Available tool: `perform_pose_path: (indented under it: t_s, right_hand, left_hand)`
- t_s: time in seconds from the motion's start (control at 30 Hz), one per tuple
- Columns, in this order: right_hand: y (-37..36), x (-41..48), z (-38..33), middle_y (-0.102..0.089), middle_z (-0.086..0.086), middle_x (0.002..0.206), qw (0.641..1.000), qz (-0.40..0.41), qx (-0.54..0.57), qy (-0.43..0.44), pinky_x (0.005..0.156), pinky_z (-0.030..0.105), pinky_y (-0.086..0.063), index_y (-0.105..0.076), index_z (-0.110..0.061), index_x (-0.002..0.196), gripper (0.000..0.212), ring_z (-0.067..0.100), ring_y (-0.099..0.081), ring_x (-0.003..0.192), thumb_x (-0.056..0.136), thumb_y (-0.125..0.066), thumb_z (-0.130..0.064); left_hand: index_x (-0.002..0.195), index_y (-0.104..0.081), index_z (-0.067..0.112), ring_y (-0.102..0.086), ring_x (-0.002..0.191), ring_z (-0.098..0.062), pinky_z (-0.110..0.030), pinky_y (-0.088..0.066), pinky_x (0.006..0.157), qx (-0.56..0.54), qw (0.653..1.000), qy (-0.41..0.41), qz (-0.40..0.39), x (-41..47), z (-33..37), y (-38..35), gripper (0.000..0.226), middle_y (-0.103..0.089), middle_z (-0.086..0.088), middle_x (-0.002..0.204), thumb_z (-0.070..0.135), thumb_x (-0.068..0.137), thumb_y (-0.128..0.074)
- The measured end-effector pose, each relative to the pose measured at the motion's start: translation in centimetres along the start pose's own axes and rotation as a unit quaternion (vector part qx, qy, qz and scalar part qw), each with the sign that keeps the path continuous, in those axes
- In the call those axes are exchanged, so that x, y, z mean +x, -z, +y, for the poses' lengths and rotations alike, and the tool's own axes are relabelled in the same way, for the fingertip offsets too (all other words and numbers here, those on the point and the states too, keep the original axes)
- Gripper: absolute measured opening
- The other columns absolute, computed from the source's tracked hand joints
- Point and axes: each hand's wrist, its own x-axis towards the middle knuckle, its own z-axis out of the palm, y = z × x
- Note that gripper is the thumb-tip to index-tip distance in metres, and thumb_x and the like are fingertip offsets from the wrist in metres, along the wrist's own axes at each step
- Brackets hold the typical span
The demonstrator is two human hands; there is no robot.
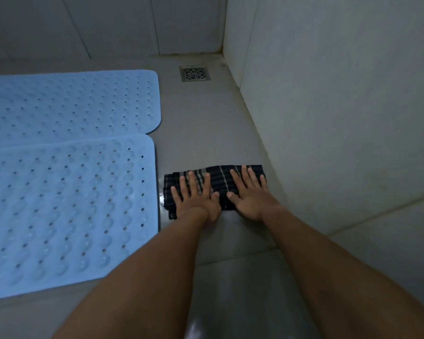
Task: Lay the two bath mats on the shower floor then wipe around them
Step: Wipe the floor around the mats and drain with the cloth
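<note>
Blue mats: two perforated rubber bath mats lie flat on the left of the shower floor [201,133], the far mat [71,104] behind the near mat [66,206], their long edges meeting or slightly overlapping.
Cloth: a dark cloth [218,179] with pale stripes lies flat on the grey floor, just right of the near mat's edge, between that mat and the right wall [340,106].
Left hand: the left hand [196,196] presses palm down on the left part of the cloth, fingers spread and straight, gripping nothing.
Right hand: the right hand [251,192] presses palm down on the right part, fingers likewise spread flat, thumbs nearly meeting.
Drain: a square metal grate [195,73] sits in the floor near the back corner, well apart from the cloth.
Walls: pale tiles at the back and right.
</note>
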Motion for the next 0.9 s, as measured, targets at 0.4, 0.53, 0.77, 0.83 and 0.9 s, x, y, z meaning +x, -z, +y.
perform_pose_path:
  t_s: [0.4, 0.53, 0.77, 0.83, 0.9]
  right_hand:
    - [-0.8, -6.5, 0.4, 0.006, 0.007, 0.166, 0.997, 0.002, -0.051, 0.066, 0.122, 0.048, 0.002, -0.004, -0.022, 0.159, 0.075, 0.026, 0.011, 0.152, 0.1, -0.028, -0.06]
    - [0.2, -7.2, 0.6, 0.007, 0.003, 0.167, 0.992, -0.036, -0.095, 0.073, 0.123, 0.048, -0.009, 0.002, -0.027, 0.159, 0.086, 0.025, 0.006, 0.153, 0.094, -0.038, -0.067]
    - [0.3, -8.0, 0.1, 0.008, 0.009, 0.166, 0.985, -0.087, -0.13, 0.076, 0.121, 0.047, -0.019, 0.005, -0.022, 0.159, 0.091, 0.031, -0.002, 0.153, 0.092, -0.052, -0.046]
    - [0.3, -8.1, 0.0, 0.001, 0.012, 0.166, 0.983, -0.074, -0.15, 0.079, 0.119, 0.046, -0.023, 0.002, -0.019, 0.159, 0.086, 0.032, -0.009, 0.152, 0.094, -0.05, -0.039]
    - [-0.1, -8.1, -0.4, -0.013, 0.016, 0.164, 0.976, -0.033, -0.195, 0.087, 0.115, 0.046, -0.031, -0.005, -0.014, 0.159, 0.075, 0.035, -0.024, 0.147, 0.098, -0.046, -0.032]
  left_hand:
    - [0.157, 0.013, 0.026, 0.03, 0.146, -0.032, -0.056, 0.017, 0.117, 0.015, 1.0, -0.009, 0.025, -5.5, -0.6, -3.2, 0.068, 0.031, -0.01, 0.16, 0.055, 0.103, -0.018]
    - [0.158, 0.011, 0.026, 0.023, 0.148, -0.034, -0.055, 0.01, 0.12, 0.051, 0.997, -0.055, 0.017, -6.0, -2.0, -2.6, 0.078, 0.024, -0.012, 0.162, 0.061, 0.1, -0.028]
    - [0.158, 0.008, 0.023, 0.005, 0.15, -0.044, -0.057, -0.011, 0.12, 0.193, 0.972, -0.131, -0.003, -6.6, -3.9, -1.7, 0.093, 0.011, -0.021, 0.164, 0.059, 0.091, -0.046]
    - [0.159, 0.001, 0.019, -0.007, 0.148, -0.049, -0.059, -0.024, 0.115, 0.235, 0.964, -0.125, -0.003, -6.1, -3.4, -1.4, 0.089, 0.0, -0.026, 0.163, 0.053, 0.094, -0.049]
    - [0.158, -0.01, 0.013, -0.021, 0.143, -0.051, -0.059, -0.036, 0.11, 0.254, 0.96, -0.121, 0.011, -6.2, -2.7, -1.0, 0.072, -0.016, -0.031, 0.158, 0.039, 0.1, -0.045]
